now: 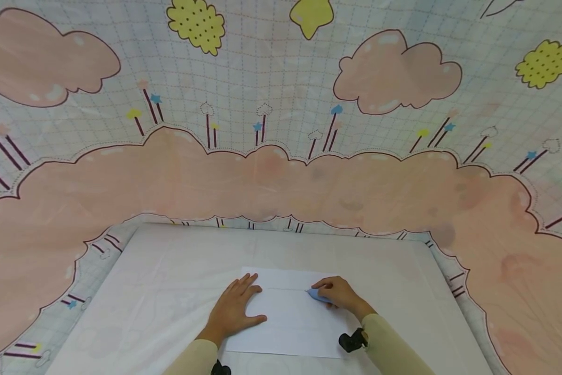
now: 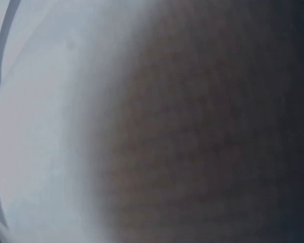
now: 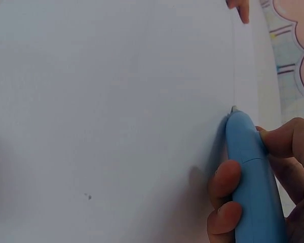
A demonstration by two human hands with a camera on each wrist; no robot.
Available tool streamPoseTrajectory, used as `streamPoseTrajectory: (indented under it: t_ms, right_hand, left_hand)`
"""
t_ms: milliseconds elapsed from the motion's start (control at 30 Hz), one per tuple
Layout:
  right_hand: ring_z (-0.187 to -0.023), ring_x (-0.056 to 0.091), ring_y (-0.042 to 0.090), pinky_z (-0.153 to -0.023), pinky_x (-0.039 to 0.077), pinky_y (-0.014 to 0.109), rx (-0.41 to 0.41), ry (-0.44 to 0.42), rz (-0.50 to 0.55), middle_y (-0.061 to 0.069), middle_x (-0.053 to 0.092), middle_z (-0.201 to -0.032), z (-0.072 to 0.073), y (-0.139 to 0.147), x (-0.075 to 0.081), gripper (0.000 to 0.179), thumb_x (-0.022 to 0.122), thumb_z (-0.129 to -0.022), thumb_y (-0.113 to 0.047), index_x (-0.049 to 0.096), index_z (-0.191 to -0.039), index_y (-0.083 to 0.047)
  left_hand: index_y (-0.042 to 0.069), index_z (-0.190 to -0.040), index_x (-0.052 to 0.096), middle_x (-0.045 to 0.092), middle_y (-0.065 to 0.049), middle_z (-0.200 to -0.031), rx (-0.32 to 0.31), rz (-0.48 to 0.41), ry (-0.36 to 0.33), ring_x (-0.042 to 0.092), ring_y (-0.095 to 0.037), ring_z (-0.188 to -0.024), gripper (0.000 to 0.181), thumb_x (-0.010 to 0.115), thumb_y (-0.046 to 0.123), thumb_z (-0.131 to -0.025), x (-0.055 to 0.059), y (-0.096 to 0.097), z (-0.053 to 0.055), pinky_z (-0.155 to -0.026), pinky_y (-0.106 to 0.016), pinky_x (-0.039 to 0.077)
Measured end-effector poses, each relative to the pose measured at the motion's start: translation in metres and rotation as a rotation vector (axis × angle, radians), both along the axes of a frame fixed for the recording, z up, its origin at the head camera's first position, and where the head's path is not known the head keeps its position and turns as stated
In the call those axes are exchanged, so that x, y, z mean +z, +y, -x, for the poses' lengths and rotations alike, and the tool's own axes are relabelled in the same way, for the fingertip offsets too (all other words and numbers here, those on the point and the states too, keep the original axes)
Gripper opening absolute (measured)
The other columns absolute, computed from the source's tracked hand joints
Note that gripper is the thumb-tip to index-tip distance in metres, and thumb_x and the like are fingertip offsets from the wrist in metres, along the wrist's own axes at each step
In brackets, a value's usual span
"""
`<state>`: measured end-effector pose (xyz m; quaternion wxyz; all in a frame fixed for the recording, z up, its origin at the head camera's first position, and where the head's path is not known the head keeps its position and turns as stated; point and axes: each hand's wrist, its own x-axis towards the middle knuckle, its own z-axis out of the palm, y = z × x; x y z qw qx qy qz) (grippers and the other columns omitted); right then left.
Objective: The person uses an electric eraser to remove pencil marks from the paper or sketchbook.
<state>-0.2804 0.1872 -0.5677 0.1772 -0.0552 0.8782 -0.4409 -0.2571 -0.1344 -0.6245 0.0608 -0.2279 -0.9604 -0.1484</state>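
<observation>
A sheet of white paper lies flat on the white tabletop. Pressed on its left part is my left hand, fingers spread and straight. My right hand grips a small blue utility knife between thumb and fingers, over the paper's upper right. The short tip of the knife touches the paper at the end of a thin straight line, which runs left toward the left hand. Whether that line is a cut or a crease I cannot tell. A dark blur fills most of the left wrist view.
The white table stretches around the paper on all sides. Behind and beside it hangs a cloth printed with pink clouds. Black wrist cameras sit at both sleeves. A tiny dark speck shows on the white surface.
</observation>
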Motion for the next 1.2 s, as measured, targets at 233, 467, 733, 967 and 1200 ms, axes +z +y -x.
streamPoseTrajectory:
  t_ms: [233,467,733,967,1200]
  right_hand:
    - [-0.053,0.054,0.013,-0.045,0.038,0.020,-0.013,0.014,-0.008,0.002,0.064,-0.087,-0.0010,0.0002,0.0029,0.022,0.061,-0.091,-0.012,0.074,-0.108,-0.009]
    - [-0.052,0.053,0.013,-0.045,0.037,0.020,-0.020,0.016,-0.011,0.003,0.064,-0.087,-0.0002,0.0031,0.0018,0.022,0.062,-0.091,-0.012,0.074,-0.108,-0.009]
    - [-0.051,0.053,0.012,-0.044,0.038,0.020,-0.011,0.015,-0.010,0.001,0.063,-0.085,0.0026,-0.0044,-0.0026,0.021,0.062,-0.090,-0.012,0.075,-0.107,-0.010]
    - [-0.049,0.053,0.011,-0.043,0.038,0.019,-0.013,0.030,-0.030,0.001,0.064,-0.085,0.0022,-0.0054,-0.0031,0.021,0.063,-0.090,-0.012,0.075,-0.107,-0.010]
    - [-0.050,0.052,0.012,-0.043,0.037,0.020,-0.041,0.026,-0.030,0.002,0.064,-0.085,0.0001,0.0003,0.0013,0.021,0.063,-0.088,-0.011,0.075,-0.105,-0.010]
  left_hand:
    - [0.027,-0.126,0.059,0.037,0.002,-0.158,0.009,-0.002,-0.018,0.030,-0.020,-0.148,0.070,0.060,0.076,-0.077,0.0021,0.0010,-0.0011,-0.121,-0.044,0.026]
    - [0.026,-0.126,0.059,0.038,0.001,-0.158,0.007,-0.003,-0.016,0.030,-0.021,-0.148,0.071,0.061,0.076,-0.077,0.0045,0.0005,-0.0014,-0.121,-0.044,0.025]
    - [0.026,-0.126,0.059,0.037,0.002,-0.158,0.004,-0.014,-0.012,0.030,-0.021,-0.148,0.071,0.060,0.077,-0.076,0.0022,0.0013,-0.0014,-0.121,-0.044,0.026]
    - [0.025,-0.127,0.059,0.036,0.002,-0.158,0.003,-0.020,-0.028,0.028,-0.021,-0.148,0.071,0.060,0.076,-0.077,0.0038,0.0023,-0.0020,-0.122,-0.044,0.024]
    - [0.026,-0.127,0.058,0.037,0.001,-0.158,0.001,-0.012,-0.022,0.029,-0.021,-0.148,0.071,0.059,0.077,-0.077,0.0030,0.0006,-0.0016,-0.121,-0.044,0.025]
